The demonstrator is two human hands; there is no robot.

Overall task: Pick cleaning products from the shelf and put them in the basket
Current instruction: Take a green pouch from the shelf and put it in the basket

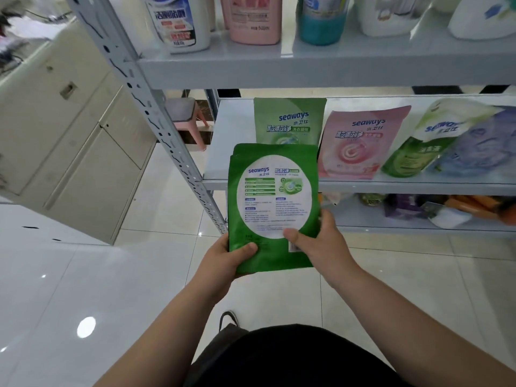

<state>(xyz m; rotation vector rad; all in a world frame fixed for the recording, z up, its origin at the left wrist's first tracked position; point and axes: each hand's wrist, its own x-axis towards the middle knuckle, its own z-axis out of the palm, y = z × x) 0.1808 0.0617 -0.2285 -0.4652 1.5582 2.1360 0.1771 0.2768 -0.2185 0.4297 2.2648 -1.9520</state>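
Green flat plastic detergent pouch (272, 205), back label up, is held in front of grey metal shelf's (307, 68) middle board, off it. Left hand (223, 261) clamps bottom-left corner w/ thumb on top; right hand (318, 241) pinches bottom-right edge.

We see only the lower parts of the top-shelf bottles (245, 20), cut by the upper edge. The held green pouch (273, 202) hides part of another green pouch (289, 121). Bottom-shelf goods (418, 210) blur beyond telling.
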